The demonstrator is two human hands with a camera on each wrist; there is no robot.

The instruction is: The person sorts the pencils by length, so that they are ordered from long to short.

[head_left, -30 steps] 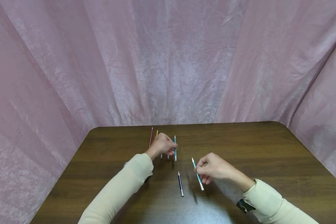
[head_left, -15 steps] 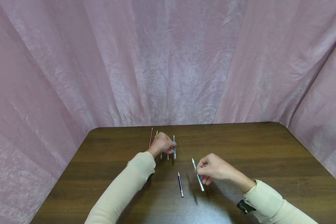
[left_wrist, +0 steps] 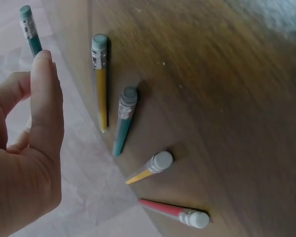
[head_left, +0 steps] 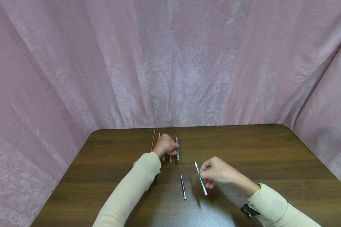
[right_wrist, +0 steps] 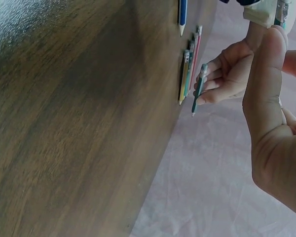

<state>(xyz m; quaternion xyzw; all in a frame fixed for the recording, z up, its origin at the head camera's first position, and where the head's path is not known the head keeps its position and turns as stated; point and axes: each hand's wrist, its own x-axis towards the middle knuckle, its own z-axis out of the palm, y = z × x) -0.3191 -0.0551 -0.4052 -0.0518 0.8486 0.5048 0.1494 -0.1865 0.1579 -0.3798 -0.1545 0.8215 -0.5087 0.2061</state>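
My left hand (head_left: 166, 145) pinches a teal pencil (head_left: 177, 155) between thumb and fingertips, just above the far part of the table. Beside it lies a row of several pencils, partly hidden by that hand in the head view. The left wrist view shows them with erasers toward the camera: a yellow pencil (left_wrist: 99, 84), a teal pencil (left_wrist: 124, 121), another yellow pencil (left_wrist: 152, 169) and a red pencil (left_wrist: 170, 208). Nearer, my right hand (head_left: 217, 170) pinches a second teal pencil (head_left: 203, 185), tip pointing away from me. Left of it, a dark blue pencil (head_left: 183, 188) lies on the table.
The brown wooden table (head_left: 258, 148) has rounded far corners. Pink curtains (head_left: 170, 63) hang behind it and along the sides. A dark band (head_left: 248, 210) is at the right wrist.
My left forearm has swung a little to the right, and its pencil has shifted slightly left. My right hand has sunk very slightly with its pencil. Both grips stay the same.
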